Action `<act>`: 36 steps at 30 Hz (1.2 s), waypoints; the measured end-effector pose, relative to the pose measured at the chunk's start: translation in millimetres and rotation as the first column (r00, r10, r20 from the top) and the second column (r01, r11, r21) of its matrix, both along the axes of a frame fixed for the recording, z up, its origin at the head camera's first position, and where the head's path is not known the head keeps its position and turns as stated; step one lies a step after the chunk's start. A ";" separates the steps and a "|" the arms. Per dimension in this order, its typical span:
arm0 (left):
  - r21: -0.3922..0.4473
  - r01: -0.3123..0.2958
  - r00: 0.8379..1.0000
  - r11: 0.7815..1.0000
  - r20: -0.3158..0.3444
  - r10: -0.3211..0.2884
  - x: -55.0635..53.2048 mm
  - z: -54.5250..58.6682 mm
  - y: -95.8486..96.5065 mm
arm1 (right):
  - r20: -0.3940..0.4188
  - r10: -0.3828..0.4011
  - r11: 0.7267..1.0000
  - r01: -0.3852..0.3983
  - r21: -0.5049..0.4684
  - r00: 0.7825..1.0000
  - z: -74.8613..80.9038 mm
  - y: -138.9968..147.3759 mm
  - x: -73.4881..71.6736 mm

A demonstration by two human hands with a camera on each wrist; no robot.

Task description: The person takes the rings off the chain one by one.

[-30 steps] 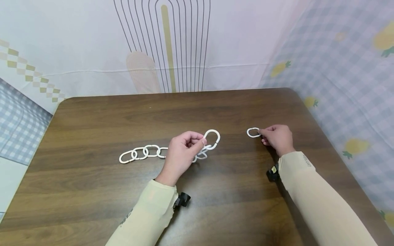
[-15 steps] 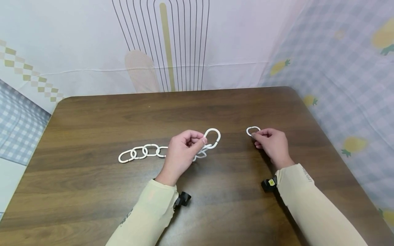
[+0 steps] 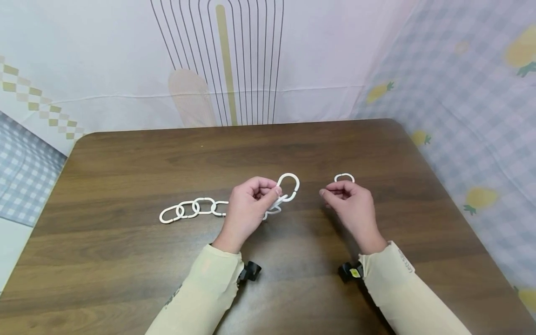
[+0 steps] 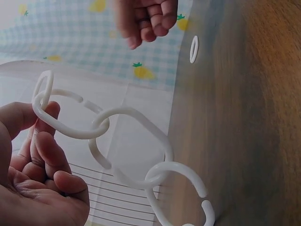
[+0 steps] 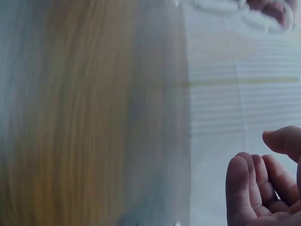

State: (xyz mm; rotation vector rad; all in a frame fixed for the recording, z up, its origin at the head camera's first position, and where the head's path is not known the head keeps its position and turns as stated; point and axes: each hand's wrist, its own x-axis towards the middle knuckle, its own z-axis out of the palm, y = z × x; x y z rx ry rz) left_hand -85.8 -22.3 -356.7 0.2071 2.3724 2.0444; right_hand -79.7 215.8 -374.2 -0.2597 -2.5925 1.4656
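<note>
My left hand (image 3: 247, 204) pinches a white plastic chain near its right end, between thumb and fingers. The end link (image 3: 298, 184) stands up beyond the fingertips. More chain links (image 3: 205, 198) stretch out on the table to the left, and part of the chain is hidden behind the hand. In the left wrist view, linked C-shaped pieces (image 4: 127, 111) hang from the grip, each with a small gap. My right hand (image 3: 355, 207) hovers over the table with loosely bent fingers, holding nothing; its thumb (image 5: 284, 140) stands apart from the fingers. Just behind it lies a loose white link (image 3: 345, 175).
Both hands are above a brown wooden table (image 3: 293, 279). A printed white cloth (image 3: 322, 56) hangs behind the far edge, and a checked cloth (image 3: 452, 116) with pineapples hangs along the right side.
My right hand has let go of the loose link and moved left and nearer to me, leaving the link on the table. The left hand and its chain have stayed almost still.
</note>
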 end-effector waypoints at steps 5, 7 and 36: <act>0.000 -0.017 1.000 1.000 0.007 0.017 -0.4 -0.8 2.4 | -0.062 -0.002 0.999 0.000 -0.032 0.998 3.3 -19.6 8.8; 0.005 -0.021 1.000 1.000 0.007 0.021 -0.2 -0.3 3.1 | -0.082 0.006 0.999 -0.010 -0.048 0.997 4.7 -28.8 11.8; 0.118 -0.082 0.996 0.990 -0.025 0.085 0.8 -3.7 5.5 | -0.199 -0.033 0.939 -0.038 -0.343 0.979 -10.9 -113.5 28.9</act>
